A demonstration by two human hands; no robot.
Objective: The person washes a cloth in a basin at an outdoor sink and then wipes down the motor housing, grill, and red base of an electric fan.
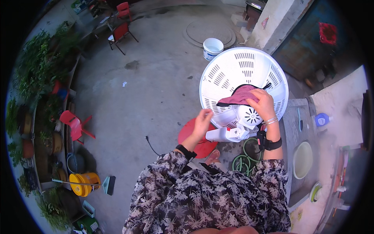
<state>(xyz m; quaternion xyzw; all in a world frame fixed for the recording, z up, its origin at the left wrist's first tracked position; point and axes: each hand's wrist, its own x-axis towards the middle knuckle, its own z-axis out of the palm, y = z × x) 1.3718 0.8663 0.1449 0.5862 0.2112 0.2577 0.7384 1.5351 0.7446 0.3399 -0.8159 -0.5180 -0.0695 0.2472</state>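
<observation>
A large white slotted bowl-shaped part (pixel 244 62) stands tilted in front of me, joined at its lower side to a white housing (pixel 223 134) with a round vented cap (pixel 249 115). My right hand (pixel 263 102) reaches over its lower right side and grips a pink cloth (pixel 242 95) with a dark edging. The cloth lies bunched against the slotted wall, just above the cap. Close to the lower left rim is my left hand (pixel 203 121), fingers loosely bent and nothing visible in them. Whether its fingertips touch the rim I cannot tell.
Below the white part are a red round surface (pixel 200 146) and a coiled green hose (pixel 242 165). A white bucket (pixel 213 47) stands beyond the rim. At right, a concrete counter holds a pale basin (pixel 302 160). Leftward are a red chair (pixel 74 124), yellow bucket (pixel 83 184), broom (pixel 109 185) and plants.
</observation>
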